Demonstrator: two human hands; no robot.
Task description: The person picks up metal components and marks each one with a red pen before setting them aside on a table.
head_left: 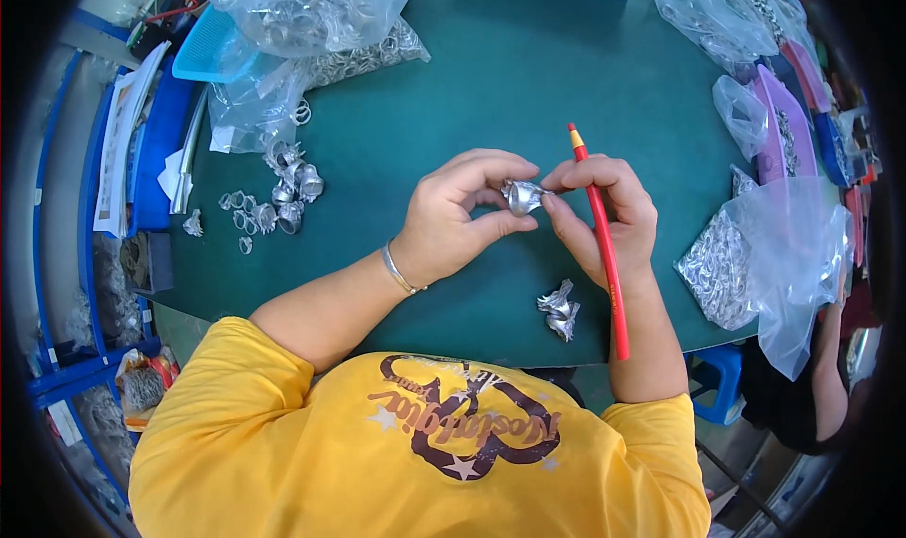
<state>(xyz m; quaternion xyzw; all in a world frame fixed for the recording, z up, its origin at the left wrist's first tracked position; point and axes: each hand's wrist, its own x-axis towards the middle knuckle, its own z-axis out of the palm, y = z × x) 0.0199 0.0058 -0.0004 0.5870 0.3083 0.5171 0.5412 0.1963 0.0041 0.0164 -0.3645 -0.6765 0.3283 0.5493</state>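
Between my hands, over the green table, is a chunky silver-coloured metal ring (pixel 523 197). My left hand (pixel 469 195) pinches it by its left side with thumb and forefinger. From the other side, the fingertips of my right hand (pixel 609 208) touch the ring's edge. A red marking pencil (pixel 604 236) is held in my right hand, its yellow-banded tip pointing up and away from me. Nearer to me, below the right hand, a few silver rings (pixel 560 310) lie bunched on the table. Another loose pile of silver rings (pixel 286 184) lies to the left.
Plastic bags of rings (pixel 359 57) and a light-blue basket (pixel 215 47) stand at the far left of the table (pixel 472 75). On the right are a bag of silver pieces (pixel 719 266) and a lilac tray (pixel 776 127). Another person's arm (pixel 830 373) shows at the right.
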